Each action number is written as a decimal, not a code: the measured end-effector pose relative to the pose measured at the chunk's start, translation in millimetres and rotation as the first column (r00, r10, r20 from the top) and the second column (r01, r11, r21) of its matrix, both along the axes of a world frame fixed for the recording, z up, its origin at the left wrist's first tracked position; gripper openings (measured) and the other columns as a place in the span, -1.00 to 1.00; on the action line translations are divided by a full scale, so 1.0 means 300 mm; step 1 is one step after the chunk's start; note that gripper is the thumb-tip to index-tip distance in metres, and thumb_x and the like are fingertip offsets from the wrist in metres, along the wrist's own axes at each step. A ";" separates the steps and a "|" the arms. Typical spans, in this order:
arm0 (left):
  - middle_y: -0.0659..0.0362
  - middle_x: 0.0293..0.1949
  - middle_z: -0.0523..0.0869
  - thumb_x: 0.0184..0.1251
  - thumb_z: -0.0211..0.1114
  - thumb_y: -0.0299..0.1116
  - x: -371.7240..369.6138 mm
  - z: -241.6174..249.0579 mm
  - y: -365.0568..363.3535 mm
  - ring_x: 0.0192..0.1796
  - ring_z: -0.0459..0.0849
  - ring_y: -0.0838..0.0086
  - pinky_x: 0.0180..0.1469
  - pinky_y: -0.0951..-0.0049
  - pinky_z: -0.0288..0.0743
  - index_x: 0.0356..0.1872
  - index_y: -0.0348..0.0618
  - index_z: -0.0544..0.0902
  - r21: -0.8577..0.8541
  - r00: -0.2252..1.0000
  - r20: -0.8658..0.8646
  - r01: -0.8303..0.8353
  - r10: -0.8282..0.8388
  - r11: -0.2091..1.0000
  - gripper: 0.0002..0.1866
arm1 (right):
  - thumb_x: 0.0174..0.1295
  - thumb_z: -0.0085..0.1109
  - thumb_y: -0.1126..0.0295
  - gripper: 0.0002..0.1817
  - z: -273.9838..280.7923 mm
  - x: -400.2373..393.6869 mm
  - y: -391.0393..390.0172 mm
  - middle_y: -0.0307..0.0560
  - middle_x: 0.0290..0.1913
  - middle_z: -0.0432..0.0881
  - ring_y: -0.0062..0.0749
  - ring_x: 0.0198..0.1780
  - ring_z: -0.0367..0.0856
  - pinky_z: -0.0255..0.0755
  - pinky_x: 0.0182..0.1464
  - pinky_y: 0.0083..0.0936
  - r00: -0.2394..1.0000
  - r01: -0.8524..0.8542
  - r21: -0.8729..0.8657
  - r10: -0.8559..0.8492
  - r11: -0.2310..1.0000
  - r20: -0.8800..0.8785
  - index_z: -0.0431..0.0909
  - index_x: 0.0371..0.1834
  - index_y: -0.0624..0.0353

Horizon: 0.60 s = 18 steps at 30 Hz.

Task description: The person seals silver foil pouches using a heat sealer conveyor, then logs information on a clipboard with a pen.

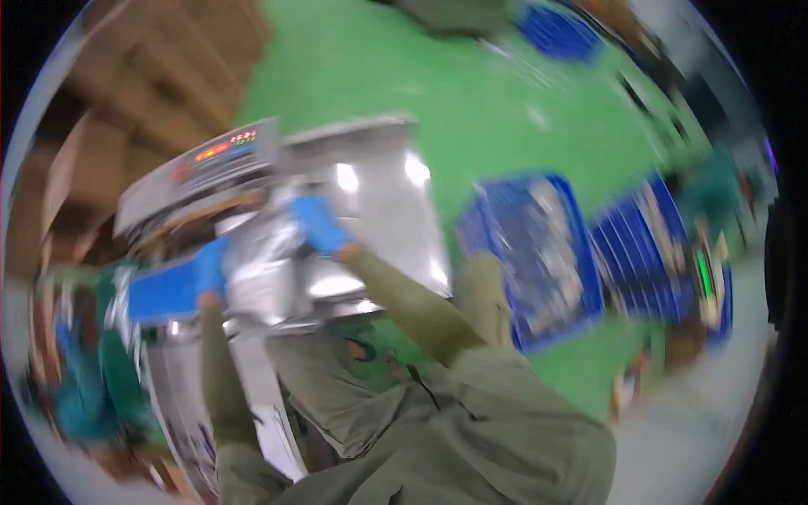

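I am looking down on a shiny plastic packet, which is lying at nine o'clock of my view, over the near-left part of a steel table. From the packet, my right hand, gloved in blue, is reaching in at one o'clock, its fingers appearing to touch the crinkled upper edge; blur is hiding how far they are opening, and I cannot tell if they are gripping. My left hand, also gloved, is resting against the packet's side at nine o'clock; I cannot tell its opening or hold either. Just beside it, a blue panel is lying further out at nine.

At eleven o'clock, a machine is showing red and green digits, with cardboard boxes standing beyond. At three, a blue crate is holding clear-wrapped contents, and slatted blue crates are sitting past it on the green floor. At eight, a person in teal is showing.
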<state>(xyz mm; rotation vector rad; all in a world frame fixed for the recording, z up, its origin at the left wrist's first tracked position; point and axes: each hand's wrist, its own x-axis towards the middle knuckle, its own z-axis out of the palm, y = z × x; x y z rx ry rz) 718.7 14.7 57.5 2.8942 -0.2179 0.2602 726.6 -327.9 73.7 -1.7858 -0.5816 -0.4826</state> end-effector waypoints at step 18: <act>-0.09 0.15 0.62 0.53 0.09 -0.20 -0.891 0.351 -0.066 0.15 0.61 0.12 0.21 0.18 0.49 0.19 -0.35 0.57 -0.159 0.827 0.087 -0.539 0.556 0.827 -0.57 | 0.14 0.19 0.10 -0.70 -0.905 -1.149 -1.740 0.12 -0.39 0.73 0.07 -0.29 0.74 0.52 -0.29 0.01 0.269 0.203 -0.957 -0.952 0.205 -0.147 0.74 -0.41 0.08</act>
